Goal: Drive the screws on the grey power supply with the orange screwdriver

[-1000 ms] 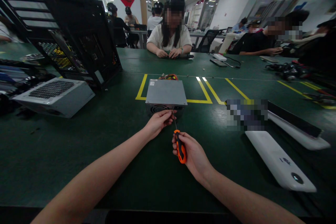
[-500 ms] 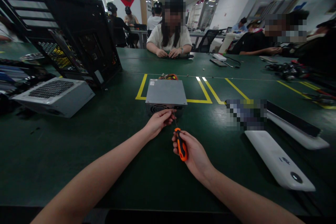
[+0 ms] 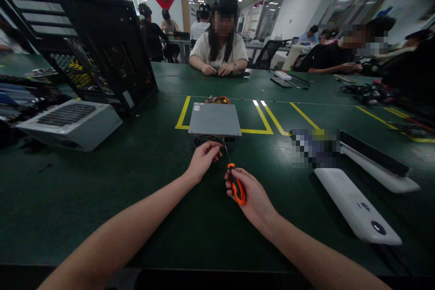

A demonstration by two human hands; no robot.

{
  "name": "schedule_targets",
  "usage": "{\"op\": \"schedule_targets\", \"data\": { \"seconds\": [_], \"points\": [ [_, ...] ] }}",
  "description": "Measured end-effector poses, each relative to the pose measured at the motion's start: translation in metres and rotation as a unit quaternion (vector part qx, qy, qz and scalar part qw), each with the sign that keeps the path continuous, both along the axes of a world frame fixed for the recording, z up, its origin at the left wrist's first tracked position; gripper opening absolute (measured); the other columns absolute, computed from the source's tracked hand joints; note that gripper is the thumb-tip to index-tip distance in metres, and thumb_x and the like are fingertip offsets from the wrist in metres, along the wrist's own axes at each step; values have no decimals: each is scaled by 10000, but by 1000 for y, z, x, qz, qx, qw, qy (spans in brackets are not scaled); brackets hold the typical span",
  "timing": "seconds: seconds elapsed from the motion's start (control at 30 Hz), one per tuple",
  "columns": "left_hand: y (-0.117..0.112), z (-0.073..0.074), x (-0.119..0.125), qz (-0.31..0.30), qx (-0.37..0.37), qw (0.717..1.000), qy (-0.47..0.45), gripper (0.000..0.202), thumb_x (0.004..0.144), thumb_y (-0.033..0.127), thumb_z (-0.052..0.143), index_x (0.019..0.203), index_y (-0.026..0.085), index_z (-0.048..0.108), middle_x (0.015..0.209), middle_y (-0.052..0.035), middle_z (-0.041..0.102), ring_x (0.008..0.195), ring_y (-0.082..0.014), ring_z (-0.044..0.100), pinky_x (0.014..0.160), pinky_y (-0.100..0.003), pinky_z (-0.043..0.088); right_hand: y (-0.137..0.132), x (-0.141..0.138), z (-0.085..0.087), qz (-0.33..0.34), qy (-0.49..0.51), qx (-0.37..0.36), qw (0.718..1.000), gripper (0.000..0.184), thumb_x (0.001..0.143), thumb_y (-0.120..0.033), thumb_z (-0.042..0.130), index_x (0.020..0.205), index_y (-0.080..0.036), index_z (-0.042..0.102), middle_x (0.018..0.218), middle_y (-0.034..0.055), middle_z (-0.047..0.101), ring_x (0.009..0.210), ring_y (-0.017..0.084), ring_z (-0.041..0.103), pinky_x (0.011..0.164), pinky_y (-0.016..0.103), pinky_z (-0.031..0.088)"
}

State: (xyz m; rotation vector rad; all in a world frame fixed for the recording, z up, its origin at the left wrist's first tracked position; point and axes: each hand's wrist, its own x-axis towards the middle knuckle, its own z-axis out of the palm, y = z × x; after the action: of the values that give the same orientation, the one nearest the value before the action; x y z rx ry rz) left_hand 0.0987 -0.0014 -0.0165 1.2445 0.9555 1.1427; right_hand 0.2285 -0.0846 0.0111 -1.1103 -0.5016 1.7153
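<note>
A grey power supply box point(image 3: 214, 119) lies on the green table point(image 3: 136, 181) inside a yellow-taped rectangle, with coloured wires at its far side. My right hand point(image 3: 249, 195) is closed round the orange-and-black handle of a screwdriver point(image 3: 235, 184). Its thin shaft points up at the near face of the box. My left hand point(image 3: 204, 158) is just in front of that face, fingers pinched together close to the shaft's tip. What the fingers pinch, if anything, is too small to make out.
A black open computer case point(image 3: 98, 45) stands at the back left, a second grey power supply point(image 3: 70, 123) beside it. White long panels point(image 3: 356, 206) lie to the right. Several other people sit at the far side of the table, with cables and tools by them.
My right hand and the screwdriver have shifted slightly up and right, the handle leaning more. My left hand's fingers moved a little off the box face. The view drifted slightly.
</note>
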Motion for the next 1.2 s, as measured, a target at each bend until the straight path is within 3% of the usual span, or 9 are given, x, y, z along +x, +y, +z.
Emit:
{"op": "schedule_targets", "data": {
  "seconds": [0.1, 0.17, 0.33, 0.47, 0.57, 0.73, 0.97, 1.07, 1.2],
  "points": [
    [-6, 6, -4, 52, 101, 990, 80, 156, 815, 263, 465, 890, 172, 567, 714, -6, 552, 639, -111, 501, 628, -239, 397, 0, 1, -3, 13, 2, -24, 1000, 178, 762, -301, 570, 868, -164, 612, 763, 25, 597, 637, 99, 539, 545, 218, 447],
    [-9, 11, -9, 99, 188, 966, 146, 151, 831, 247, 441, 903, 183, 557, 766, -21, 559, 722, -133, 517, 689, -261, 403, 0, 1, -3, 16, 13, -29, 999, 218, 771, -317, 557, 910, -160, 615, 738, 28, 591, 606, 90, 523, 487, 190, 411],
    [-10, 18, -19, 174, 378, 853, 315, 152, 830, 188, 434, 908, 196, 564, 932, -56, 568, 914, -177, 497, 842, -333, 376, -2, 0, 0, -5, 29, 7, 1000, 160, 647, -182, 693, 761, -166, 582, 686, -17, 556, 546, 58, 487, 417, 152, 326],
    [-4, 17, -25, 189, 440, 778, 407, 246, 823, 168, 438, 1047, 201, 536, 1217, -78, 499, 1152, -210, 413, 986, -400, 273, -1, 1, 3, 5, 37, -32, 999, 104, 745, -246, 593, 773, -146, 604, 726, 22, 587, 595, 84, 528, 502, 189, 416],
    [2, 16, -27, 162, 455, 747, 456, 366, 838, 155, 401, 1200, 192, 442, 1308, -81, 444, 1244, -203, 341, 1049, -422, 178, -1, -1, 4, 23, 53, -65, 996, 195, 803, -290, 505, 838, -140, 626, 712, 37, 590, 578, 86, 521, 504, 196, 418],
    [5, 16, -27, 141, 457, 730, 488, 403, 849, 161, 386, 1249, 200, 409, 1306, -72, 457, 1253, -196, 341, 1070, -435, 131, -2, -3, 4, 19, 65, -21, 997, 122, 711, -254, 644, 774, -164, 592, 697, 4, 572, 530, 59, 474, 414, 156, 309],
    [4, 16, -25, 144, 450, 731, 492, 393, 844, 161, 402, 1234, 197, 428, 1300, -71, 462, 1247, -194, 347, 1080, -443, 111, -2, -4, 6, 43, 81, -54, 994, 161, 794, -276, 528, 854, -149, 606, 720, 26, 576, 597, 91, 523, 556, 222, 432],
    [4, 16, -25, 144, 452, 730, 492, 400, 839, 157, 405, 1237, 195, 425, 1296, -77, 464, 1244, -199, 350, 1076, -447, 123, -2, -6, 5, 45, 92, -64, 993, 194, 796, -319, 529, 856, -149, 601, 681, 25, 566, 538, 77, 486, 471, 186, 377],
    [4, 16, -25, 142, 450, 731, 493, 412, 832, 157, 415, 1243, 189, 420, 1298, -88, 459, 1241, -209, 351, 1058, -433, 176, -3, -6, 3, 24, 83, -20, 996, 128, 705, -240, 656, 748, -167, 561, 705, 1, 570, 517, 52, 462, 416, 154, 303]
  ]
}}
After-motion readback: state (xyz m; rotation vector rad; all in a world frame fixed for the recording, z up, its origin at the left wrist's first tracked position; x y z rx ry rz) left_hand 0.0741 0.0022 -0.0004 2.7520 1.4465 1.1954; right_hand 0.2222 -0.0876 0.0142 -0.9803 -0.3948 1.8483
